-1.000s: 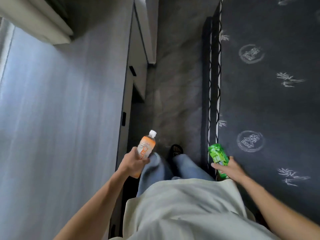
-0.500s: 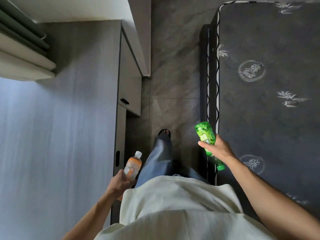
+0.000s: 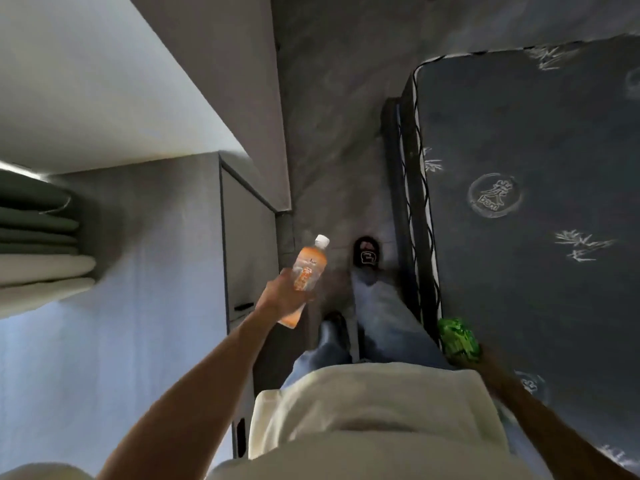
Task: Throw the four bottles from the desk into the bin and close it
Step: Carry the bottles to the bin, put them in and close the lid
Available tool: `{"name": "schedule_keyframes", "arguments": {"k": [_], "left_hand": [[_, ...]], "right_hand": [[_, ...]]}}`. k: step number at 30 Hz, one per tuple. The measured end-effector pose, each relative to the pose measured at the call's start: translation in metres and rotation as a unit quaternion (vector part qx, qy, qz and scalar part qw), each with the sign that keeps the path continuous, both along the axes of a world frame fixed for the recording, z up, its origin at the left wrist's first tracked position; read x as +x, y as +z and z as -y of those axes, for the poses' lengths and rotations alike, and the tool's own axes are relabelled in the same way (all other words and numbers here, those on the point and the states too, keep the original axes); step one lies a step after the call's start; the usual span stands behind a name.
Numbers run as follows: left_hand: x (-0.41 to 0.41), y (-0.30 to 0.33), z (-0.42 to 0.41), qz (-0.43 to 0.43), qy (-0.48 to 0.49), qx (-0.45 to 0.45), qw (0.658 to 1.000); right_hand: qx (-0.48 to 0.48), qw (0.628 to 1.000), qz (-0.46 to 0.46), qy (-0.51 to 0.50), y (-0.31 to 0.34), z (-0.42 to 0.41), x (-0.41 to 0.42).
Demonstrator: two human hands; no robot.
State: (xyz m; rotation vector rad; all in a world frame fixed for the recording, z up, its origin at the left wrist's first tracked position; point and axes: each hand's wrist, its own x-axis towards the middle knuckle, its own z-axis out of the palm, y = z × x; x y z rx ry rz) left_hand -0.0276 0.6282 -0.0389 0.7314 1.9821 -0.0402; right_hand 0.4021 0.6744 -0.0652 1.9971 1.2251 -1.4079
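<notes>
My left hand (image 3: 282, 296) grips an orange bottle (image 3: 306, 271) with a white cap, held out in front of me over the floor, cap pointing away. My right hand (image 3: 491, 367) hangs low by my right hip and holds a green bottle (image 3: 457, 339) beside the mattress edge. No bin shows in the head view, and no other bottles are in sight.
A grey desk (image 3: 104, 341) with drawer fronts (image 3: 247, 258) runs along my left, folded cloths (image 3: 38, 237) stacked at its far end. A dark patterned mattress (image 3: 536, 220) fills the right. A narrow tiled floor strip (image 3: 332, 150) lies between, with my legs and black slippers on it.
I have walked forward along the gap; the desk's far end and mattress corner came into view. My left hand swung forward and up with the orange bottle; my right hand dropped back to my hip.
</notes>
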Motion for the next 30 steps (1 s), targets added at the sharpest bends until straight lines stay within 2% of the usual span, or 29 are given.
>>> {"name": "schedule_keyframes", "arguments": {"k": [2,4,10,16,23,30], "left_hand": [[-0.011,-0.003,-0.040,-0.001,0.008,0.001,1.000],[-0.019,-0.005,-0.073,-0.014,0.020,0.002,1.000],[-0.043,-0.006,-0.117,-0.017,0.027,-0.024,0.999],[-0.079,-0.005,-0.125,-0.008,0.125,-0.056,0.991],[-0.134,-0.023,-0.181,0.010,0.182,-0.113,0.977],[-0.203,-0.030,-0.330,-0.010,0.150,-0.076,0.986]], "right_hand": [[-0.003,0.999,0.003,-0.052,-0.009,-0.030,-0.008],[-0.004,0.998,-0.007,-0.060,-0.007,-0.069,-0.026],[0.027,0.998,-0.049,-0.022,0.015,-0.201,-0.100],[0.065,0.992,-0.096,0.040,0.013,-0.325,-0.190],[0.099,0.988,-0.051,0.109,0.001,-0.444,-0.270],[0.087,0.991,-0.017,0.101,0.002,-0.507,-0.297]]}}
